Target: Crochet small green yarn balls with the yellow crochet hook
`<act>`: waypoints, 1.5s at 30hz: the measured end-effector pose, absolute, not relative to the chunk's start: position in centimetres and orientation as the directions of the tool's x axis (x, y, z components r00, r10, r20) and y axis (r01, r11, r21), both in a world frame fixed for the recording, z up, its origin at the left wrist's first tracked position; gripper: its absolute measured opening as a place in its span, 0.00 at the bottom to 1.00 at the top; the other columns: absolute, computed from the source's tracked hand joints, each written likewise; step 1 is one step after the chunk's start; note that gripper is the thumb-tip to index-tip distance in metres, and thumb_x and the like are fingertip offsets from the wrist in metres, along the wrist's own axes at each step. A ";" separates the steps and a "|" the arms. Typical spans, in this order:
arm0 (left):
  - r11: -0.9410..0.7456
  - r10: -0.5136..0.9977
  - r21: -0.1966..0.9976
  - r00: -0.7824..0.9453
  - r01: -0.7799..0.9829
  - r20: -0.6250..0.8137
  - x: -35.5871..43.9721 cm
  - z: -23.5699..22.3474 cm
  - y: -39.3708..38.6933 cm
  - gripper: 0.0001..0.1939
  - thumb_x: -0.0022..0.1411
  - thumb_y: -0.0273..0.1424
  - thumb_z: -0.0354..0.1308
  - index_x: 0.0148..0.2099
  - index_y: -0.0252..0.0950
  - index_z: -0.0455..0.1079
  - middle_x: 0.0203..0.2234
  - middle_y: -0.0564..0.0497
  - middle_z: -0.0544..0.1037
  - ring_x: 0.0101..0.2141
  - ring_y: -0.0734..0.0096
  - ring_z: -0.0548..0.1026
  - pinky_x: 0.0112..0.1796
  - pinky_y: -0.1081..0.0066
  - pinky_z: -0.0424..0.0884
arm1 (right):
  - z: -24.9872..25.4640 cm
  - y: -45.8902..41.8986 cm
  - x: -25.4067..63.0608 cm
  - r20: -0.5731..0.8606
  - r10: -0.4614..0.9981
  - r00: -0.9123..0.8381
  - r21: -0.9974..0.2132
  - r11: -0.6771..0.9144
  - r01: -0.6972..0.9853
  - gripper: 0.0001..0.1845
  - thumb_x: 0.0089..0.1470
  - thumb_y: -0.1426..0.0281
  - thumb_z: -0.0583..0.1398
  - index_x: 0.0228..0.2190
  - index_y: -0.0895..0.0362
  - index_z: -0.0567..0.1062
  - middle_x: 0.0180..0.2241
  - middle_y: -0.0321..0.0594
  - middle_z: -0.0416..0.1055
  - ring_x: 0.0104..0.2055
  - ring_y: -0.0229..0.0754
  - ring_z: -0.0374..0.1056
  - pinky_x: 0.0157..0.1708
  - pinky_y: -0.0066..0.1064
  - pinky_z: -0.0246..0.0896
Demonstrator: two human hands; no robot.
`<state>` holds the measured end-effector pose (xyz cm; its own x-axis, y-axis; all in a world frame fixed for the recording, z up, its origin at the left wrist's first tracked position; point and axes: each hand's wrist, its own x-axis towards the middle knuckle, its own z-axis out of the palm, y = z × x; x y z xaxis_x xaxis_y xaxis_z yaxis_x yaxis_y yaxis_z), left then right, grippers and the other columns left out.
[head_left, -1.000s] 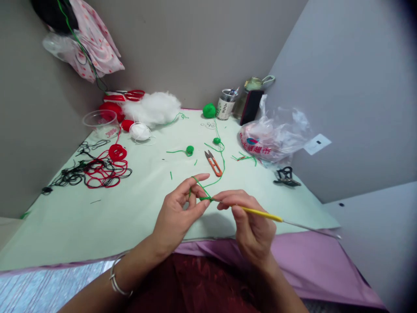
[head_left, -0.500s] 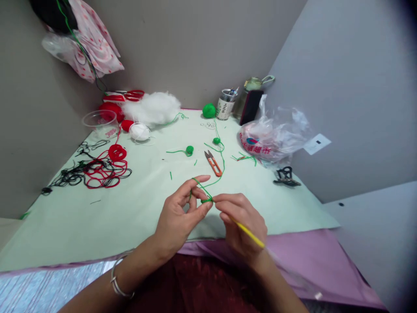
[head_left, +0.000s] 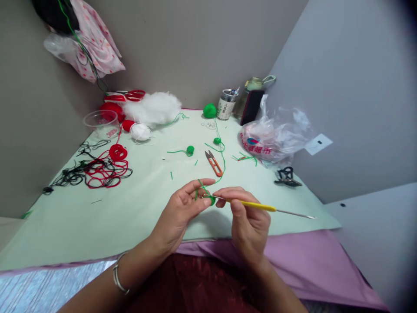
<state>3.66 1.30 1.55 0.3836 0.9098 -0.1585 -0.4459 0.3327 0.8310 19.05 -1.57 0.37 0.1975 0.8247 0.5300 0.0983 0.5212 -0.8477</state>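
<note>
Between the thumb and fingers of my left hand (head_left: 182,211) is a small green crochet piece (head_left: 212,200). Green yarn (head_left: 203,187) loops over the raised index finger of that hand and trails to the table. My right hand (head_left: 249,221) grips a yellow-handled crochet hook (head_left: 257,205), its near metal end touching the green piece and its other end pointing right. Just beyond my hands lie orange thread snips (head_left: 215,166), with small green crocheted balls (head_left: 190,150) farther back. A green yarn ball (head_left: 210,111) sits at the back.
Tangled black and red yarn (head_left: 107,169) covers the left side, near white stuffing (head_left: 153,108) and a clear plastic cup (head_left: 100,124). At right are a plastic bag (head_left: 273,139), a black hair claw (head_left: 287,177) and a phone (head_left: 252,108). A pen holder (head_left: 226,105) stands at the back.
The crochet hook has swung from slanting down towards me to nearly level, pointing right. My right hand has turned with it, and the green piece in my left hand shows more.
</note>
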 end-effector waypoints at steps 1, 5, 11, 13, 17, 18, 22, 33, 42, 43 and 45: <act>0.314 0.917 0.840 0.370 -0.442 -0.149 3.8 1.5 1.2 0.20 0.58 0.34 0.75 0.53 0.42 0.83 0.35 0.52 0.79 0.39 0.72 0.73 0.45 0.73 0.66 | 0.3 -1.6 19.0 0.535 0.819 0.206 -0.845 0.523 0.113 0.12 0.70 0.72 0.58 0.43 0.49 0.83 0.37 0.37 0.80 0.34 0.38 0.74 0.35 0.32 0.72; 0.301 0.930 0.811 0.341 -0.502 -0.135 4.4 1.4 0.8 0.22 0.57 0.32 0.77 0.54 0.43 0.82 0.34 0.54 0.80 0.38 0.73 0.75 0.45 0.73 0.68 | -0.3 -1.9 18.8 0.648 0.744 0.163 -0.747 0.579 0.326 0.13 0.68 0.75 0.60 0.45 0.48 0.83 0.38 0.40 0.80 0.38 0.42 0.77 0.37 0.35 0.75; 0.548 0.815 0.640 0.516 -0.539 -0.263 3.9 1.5 1.4 0.21 0.57 0.31 0.76 0.53 0.37 0.84 0.19 0.64 0.64 0.18 0.86 0.50 0.42 0.73 0.71 | -0.6 -1.7 19.5 0.744 0.658 0.119 -0.616 0.605 0.504 0.13 0.66 0.74 0.61 0.46 0.47 0.84 0.38 0.41 0.81 0.38 0.45 0.77 0.37 0.38 0.76; 0.542 0.820 0.639 0.509 -0.545 -0.262 3.6 1.6 1.6 0.19 0.58 0.30 0.75 0.52 0.36 0.85 0.19 0.64 0.63 0.18 0.86 0.46 0.43 0.72 0.72 | -0.2 -1.4 19.6 0.617 0.736 0.279 -0.785 0.550 0.285 0.11 0.69 0.71 0.59 0.41 0.51 0.83 0.34 0.40 0.79 0.33 0.42 0.74 0.34 0.36 0.73; 0.421 0.881 0.744 0.428 -0.518 -0.201 3.6 1.8 1.4 0.19 0.56 0.29 0.75 0.51 0.40 0.85 0.32 0.54 0.79 0.30 0.79 0.72 0.46 0.72 0.71 | 0.1 -1.1 19.4 0.460 0.849 0.260 -0.875 0.484 -0.034 0.11 0.69 0.67 0.60 0.37 0.53 0.83 0.33 0.39 0.78 0.31 0.39 0.72 0.33 0.33 0.70; 0.386 0.893 0.771 0.416 -0.507 -0.174 3.7 1.7 1.2 0.19 0.56 0.30 0.75 0.51 0.41 0.85 0.35 0.52 0.81 0.36 0.73 0.76 0.47 0.71 0.71 | 0.0 -1.1 19.3 0.453 0.861 0.233 -0.881 0.472 -0.033 0.10 0.69 0.67 0.61 0.37 0.52 0.83 0.34 0.39 0.79 0.33 0.40 0.73 0.34 0.33 0.70; 0.303 0.908 0.838 0.404 -0.454 -0.109 3.8 1.5 0.9 0.16 0.61 0.33 0.73 0.52 0.44 0.84 0.39 0.50 0.84 0.44 0.66 0.78 0.51 0.66 0.69 | -0.5 -1.1 19.1 0.417 0.884 0.210 -0.901 0.433 -0.033 0.09 0.69 0.67 0.62 0.39 0.51 0.84 0.35 0.39 0.80 0.35 0.40 0.73 0.36 0.32 0.70; 0.184 0.944 0.926 0.321 -0.328 -0.074 3.3 1.1 0.9 0.15 0.62 0.34 0.71 0.52 0.46 0.84 0.36 0.52 0.76 0.35 0.72 0.70 0.39 0.72 0.66 | 0.5 -1.4 19.9 0.404 0.898 0.172 -0.894 0.427 -0.133 0.13 0.73 0.66 0.57 0.40 0.51 0.82 0.38 0.37 0.83 0.33 0.37 0.76 0.36 0.31 0.73; -0.066 0.972 0.993 0.220 -0.098 0.087 3.3 1.6 1.0 0.17 0.62 0.26 0.67 0.52 0.46 0.83 0.34 0.56 0.75 0.28 0.78 0.65 0.36 0.73 0.65 | 0.2 -2.4 19.7 0.639 0.761 0.116 -0.768 0.620 0.163 0.14 0.72 0.74 0.55 0.47 0.50 0.79 0.43 0.37 0.82 0.37 0.39 0.76 0.40 0.35 0.73; -0.064 0.971 0.994 0.223 -0.094 0.083 3.2 1.7 1.1 0.16 0.62 0.26 0.67 0.52 0.45 0.83 0.34 0.55 0.76 0.28 0.78 0.65 0.36 0.73 0.66 | 0.2 -2.3 19.7 0.638 0.761 0.119 -0.768 0.620 0.158 0.14 0.72 0.75 0.55 0.46 0.51 0.79 0.42 0.38 0.82 0.37 0.39 0.76 0.39 0.34 0.73; -0.081 0.973 0.994 0.210 -0.076 0.096 3.1 1.8 1.1 0.15 0.62 0.26 0.67 0.50 0.44 0.83 0.35 0.55 0.77 0.27 0.78 0.65 0.36 0.73 0.66 | 0.3 -2.1 19.8 0.642 0.761 0.096 -0.763 0.622 0.176 0.14 0.71 0.75 0.55 0.46 0.51 0.79 0.41 0.38 0.82 0.38 0.39 0.76 0.40 0.35 0.73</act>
